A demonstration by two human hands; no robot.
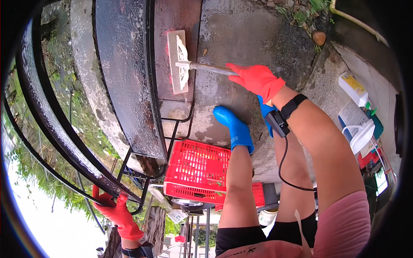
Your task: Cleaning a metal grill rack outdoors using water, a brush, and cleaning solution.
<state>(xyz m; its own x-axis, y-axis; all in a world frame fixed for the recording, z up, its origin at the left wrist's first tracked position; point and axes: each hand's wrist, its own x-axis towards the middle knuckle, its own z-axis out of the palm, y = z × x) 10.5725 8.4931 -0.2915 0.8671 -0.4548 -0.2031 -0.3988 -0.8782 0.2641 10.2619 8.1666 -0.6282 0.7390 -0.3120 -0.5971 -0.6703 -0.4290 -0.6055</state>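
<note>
My right hand (258, 82), in a red rubber glove, grips the metal handle (213, 68) of a scrubbing brush. The brush's wide white head (177, 61) rests with its reddish bristles against a wet brown board (176, 16). At lower left, my left hand (117, 211), gloved in red too, is closed around the end of the black metal frame (93, 174) of a bench or rack. That frame carries a dark, wet, curved-looking board (125, 74) with whitish patches. Bristles under the far side of the head are hidden.
Two blue rubber boots (237, 129) stand on wet concrete (238, 38). A red plastic crate (200, 164) is beside the rack's end. At right are a white bottle (353, 87) with a green nozzle and a white container (350, 117). A stone (318, 37) lies near plants.
</note>
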